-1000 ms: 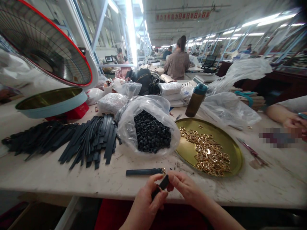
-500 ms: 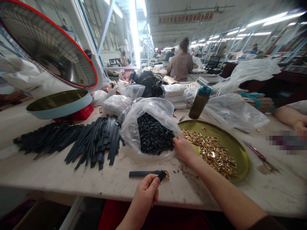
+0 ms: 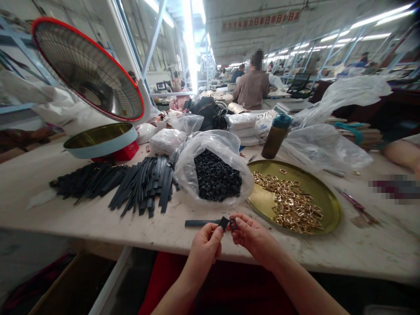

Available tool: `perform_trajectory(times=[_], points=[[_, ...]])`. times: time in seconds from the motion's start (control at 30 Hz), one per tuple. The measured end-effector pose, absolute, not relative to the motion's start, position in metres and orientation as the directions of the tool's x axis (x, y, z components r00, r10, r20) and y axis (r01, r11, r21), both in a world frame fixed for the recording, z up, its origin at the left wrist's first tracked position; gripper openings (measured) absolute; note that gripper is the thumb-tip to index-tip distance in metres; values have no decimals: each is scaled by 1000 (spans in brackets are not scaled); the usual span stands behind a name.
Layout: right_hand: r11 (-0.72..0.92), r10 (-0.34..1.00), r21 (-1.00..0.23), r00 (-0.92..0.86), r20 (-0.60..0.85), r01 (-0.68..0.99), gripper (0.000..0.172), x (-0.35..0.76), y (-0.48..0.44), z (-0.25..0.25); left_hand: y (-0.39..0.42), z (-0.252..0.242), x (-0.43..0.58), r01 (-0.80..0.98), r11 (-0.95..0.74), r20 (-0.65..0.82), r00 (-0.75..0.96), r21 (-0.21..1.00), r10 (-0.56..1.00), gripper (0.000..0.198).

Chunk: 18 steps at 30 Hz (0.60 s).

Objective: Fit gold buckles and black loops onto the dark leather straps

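My left hand [image 3: 207, 240] is closed in a pinch on a black strap. The black end of the strap [image 3: 224, 222] sticks out past my thumb, and a flat length of dark strap [image 3: 197, 223] shows on the table behind the hand. My right hand [image 3: 251, 234] pinches a small black loop [image 3: 233, 224] close beside the strap end; whether the two touch I cannot tell. Behind my hands a clear plastic bag [image 3: 185, 186] lies open, full of small black loops [image 3: 218, 177]. Gold buckles [image 3: 295, 203] are heaped on a round gold tray [image 3: 333, 212] to the right.
Black straps [image 3: 147, 183] lie piled on the left. A red-rimmed fan [image 3: 88, 74] stands behind them. A bottle [image 3: 276, 136] is beyond the tray, and scissors [image 3: 356, 205] lie to its right. Another person's arm [image 3: 402, 153] rests at the right edge.
My right hand has come from the bag's edge to beside my left hand, now with a black loop in its fingers. My left hand keeps its hold on the strap.
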State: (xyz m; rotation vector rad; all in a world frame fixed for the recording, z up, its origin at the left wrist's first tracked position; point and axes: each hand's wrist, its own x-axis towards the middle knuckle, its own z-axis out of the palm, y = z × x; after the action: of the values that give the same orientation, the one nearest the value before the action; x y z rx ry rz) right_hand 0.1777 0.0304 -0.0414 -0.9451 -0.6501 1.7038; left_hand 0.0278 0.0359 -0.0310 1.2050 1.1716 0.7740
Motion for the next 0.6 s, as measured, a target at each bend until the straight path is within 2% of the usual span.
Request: perform_trajectory(times=[0.17, 0.27, 0.33, 0.47, 0.6], points=[[-360, 931, -841, -96, -352, -405, 26, 171, 24, -43, 25, -38, 24, 342, 99, -189, 240, 934, 952, 29], [-397, 917, -824, -143, -372, -405, 27, 171, 20, -44, 21, -40, 24, 459, 32, -157, 236, 888, 959, 28], [-384, 923, -833, -173, -343, -397, 30, 172, 18, -47, 21, -41, 25, 474, 33, -168, 246, 880, 955, 28], [-330, 942, -885, -169, -289, -328, 38, 174, 15, -54, 26, -45, 28, 347, 170, -286, 316, 922, 905, 30], [-310, 950, -884, -130, -282, -349, 41, 178, 19, -60, 31, -48, 27, 280, 361, -449, 388, 889, 805, 36]])
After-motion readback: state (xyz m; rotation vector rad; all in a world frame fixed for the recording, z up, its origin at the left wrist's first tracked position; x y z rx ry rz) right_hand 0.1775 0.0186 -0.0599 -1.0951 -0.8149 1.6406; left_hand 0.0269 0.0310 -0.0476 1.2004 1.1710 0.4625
